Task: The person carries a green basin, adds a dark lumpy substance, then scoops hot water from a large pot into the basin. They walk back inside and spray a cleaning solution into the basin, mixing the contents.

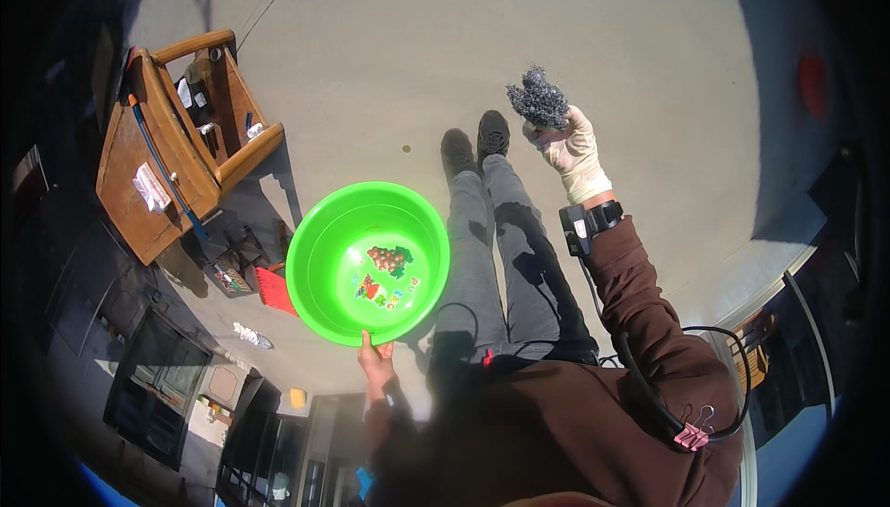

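Note:
A bright green plastic basin [311, 271] with printed fruit on its inner bottom is at the left of my legs. My bare left hand [376, 365] grips its near rim, the thumb over the edge and the other fingers hidden beneath. Out to the right, my right hand [568, 147] wears a pale glove and is closed around a clump of grey steel wool scourer [539, 99], which sticks up past the fingers. The scourer is well apart from the basin.
A wooden cabinet [139, 196] at the left bears a long blue-handled tool [156, 147] and a white packet [151, 187]. A red dustpan-like piece [273, 290] lies beside the basin. My shoes [494, 133] stand on the grey floor; a yellow block [298, 398] lies behind.

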Action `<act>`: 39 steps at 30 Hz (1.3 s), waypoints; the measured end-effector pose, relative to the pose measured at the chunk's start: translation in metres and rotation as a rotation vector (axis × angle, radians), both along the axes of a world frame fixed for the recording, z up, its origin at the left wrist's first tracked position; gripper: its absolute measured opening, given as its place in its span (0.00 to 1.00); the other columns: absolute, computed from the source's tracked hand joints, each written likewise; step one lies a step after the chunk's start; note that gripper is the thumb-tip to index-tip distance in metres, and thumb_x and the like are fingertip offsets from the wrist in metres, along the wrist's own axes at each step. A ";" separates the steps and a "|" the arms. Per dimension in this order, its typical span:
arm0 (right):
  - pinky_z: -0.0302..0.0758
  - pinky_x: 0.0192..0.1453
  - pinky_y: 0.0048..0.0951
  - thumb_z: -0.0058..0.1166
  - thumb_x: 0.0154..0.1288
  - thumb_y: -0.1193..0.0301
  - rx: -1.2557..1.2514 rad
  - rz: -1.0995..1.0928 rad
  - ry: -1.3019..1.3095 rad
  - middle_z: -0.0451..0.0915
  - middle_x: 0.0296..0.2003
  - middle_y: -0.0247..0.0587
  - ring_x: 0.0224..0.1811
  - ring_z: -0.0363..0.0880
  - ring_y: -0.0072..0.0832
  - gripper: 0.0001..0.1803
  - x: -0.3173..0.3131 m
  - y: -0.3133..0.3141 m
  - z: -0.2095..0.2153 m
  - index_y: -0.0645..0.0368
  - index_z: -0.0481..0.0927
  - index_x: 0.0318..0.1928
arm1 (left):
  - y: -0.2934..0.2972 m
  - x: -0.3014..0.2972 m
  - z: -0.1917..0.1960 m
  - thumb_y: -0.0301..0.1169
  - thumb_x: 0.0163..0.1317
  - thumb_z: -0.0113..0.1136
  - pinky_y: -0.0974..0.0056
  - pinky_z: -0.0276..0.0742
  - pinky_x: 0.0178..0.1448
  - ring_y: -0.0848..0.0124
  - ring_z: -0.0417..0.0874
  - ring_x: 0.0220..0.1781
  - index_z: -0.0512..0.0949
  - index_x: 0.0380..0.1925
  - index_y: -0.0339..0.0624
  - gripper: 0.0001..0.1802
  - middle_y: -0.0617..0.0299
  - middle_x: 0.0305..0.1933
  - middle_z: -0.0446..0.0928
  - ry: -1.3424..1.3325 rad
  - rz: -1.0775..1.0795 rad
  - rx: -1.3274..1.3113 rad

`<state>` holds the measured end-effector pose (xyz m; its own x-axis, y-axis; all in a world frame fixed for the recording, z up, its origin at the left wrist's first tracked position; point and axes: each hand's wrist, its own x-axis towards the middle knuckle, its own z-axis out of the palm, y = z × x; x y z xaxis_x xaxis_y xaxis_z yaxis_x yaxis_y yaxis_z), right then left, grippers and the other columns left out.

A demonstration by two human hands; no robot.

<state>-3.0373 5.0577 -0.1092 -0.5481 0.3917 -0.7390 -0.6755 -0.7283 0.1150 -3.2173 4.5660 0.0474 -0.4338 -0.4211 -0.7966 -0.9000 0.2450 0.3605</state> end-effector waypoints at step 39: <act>0.78 0.37 0.33 0.62 0.47 0.61 1.356 1.803 -0.567 0.83 0.30 0.45 0.35 0.82 0.33 0.18 -0.127 -0.248 0.185 0.64 0.84 0.34 | -0.066 0.062 0.046 0.25 0.56 0.57 0.59 0.74 0.50 0.63 0.74 0.47 0.68 0.48 0.27 0.20 0.53 0.48 0.71 0.320 0.197 0.592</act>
